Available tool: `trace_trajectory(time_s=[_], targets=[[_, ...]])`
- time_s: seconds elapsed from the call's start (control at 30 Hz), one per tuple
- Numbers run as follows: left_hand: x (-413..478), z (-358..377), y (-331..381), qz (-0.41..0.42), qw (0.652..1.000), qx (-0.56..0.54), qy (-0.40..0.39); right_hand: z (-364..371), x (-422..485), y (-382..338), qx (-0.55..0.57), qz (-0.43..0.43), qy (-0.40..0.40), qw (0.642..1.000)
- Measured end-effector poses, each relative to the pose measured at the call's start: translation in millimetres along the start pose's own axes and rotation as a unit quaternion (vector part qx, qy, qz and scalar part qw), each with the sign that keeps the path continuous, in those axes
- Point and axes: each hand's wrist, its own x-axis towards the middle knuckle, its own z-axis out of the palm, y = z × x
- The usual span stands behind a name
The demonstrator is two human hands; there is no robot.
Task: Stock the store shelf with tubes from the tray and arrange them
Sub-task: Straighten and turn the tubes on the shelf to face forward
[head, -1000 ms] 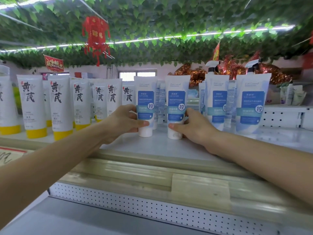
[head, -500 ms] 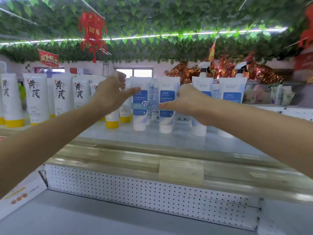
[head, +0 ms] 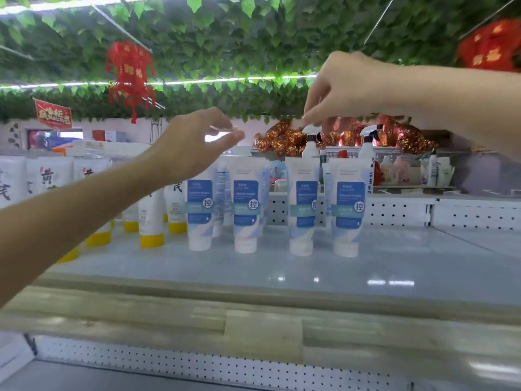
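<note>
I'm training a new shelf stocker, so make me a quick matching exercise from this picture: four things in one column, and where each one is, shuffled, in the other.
Things:
1. left hand
2. right hand
3. yellow-capped tubes
4. red lantern

Places:
A. hanging from the leafy ceiling
B. standing left of the blue-label tubes
C. raised above the leftmost blue-label tube
D. raised over a white spray bottle

Pairs: 1-C, 2-D, 3-B, 4-A

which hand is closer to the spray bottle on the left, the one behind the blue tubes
The right hand. Its fingers hang just above the trigger head of the left spray bottle. The left hand is raised well off to the bottle's left, over the leftmost blue tube.
</note>
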Motion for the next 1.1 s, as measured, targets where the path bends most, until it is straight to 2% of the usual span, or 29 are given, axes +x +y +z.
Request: trace_trajectory(time_s=[0.13,0.23,0.3,0.4,0.47,0.67,0.9,1.1], targets=[[-5,24,12,0.035,0.998,0.046,0.034,3,24,30,-0.028,0.001,-0.043,0.999],[-22,43,32,0.035,0.989,-0.049,0.136,9,44,49,-0.005,-0.006,-0.084,0.996],[-30,58,47,-0.029,0.977,-0.134,0.166,16,58,61,0.004,-0.007,-0.118,0.993],[-35,83,59,-0.147,0.963,-0.198,0.106,27,74,80,0.011,-0.004,-0.156,0.988],[-38,99,63,-0.187,0.954,-0.218,0.08,34,82,91,0.014,-0.004,-0.18,0.984],[-50,123,68,-0.212,0.947,-0.239,0.037,48,98,110,0.051,-0.021,-0.221,0.974],[-43,134,61,-0.27,0.907,-0.323,-0.03,51,101,107,0.151,-0.055,-0.248,0.955],[-44,141,52,-0.306,0.88,-0.348,-0.103,58,103,104,0.148,-0.072,-0.251,0.954]])
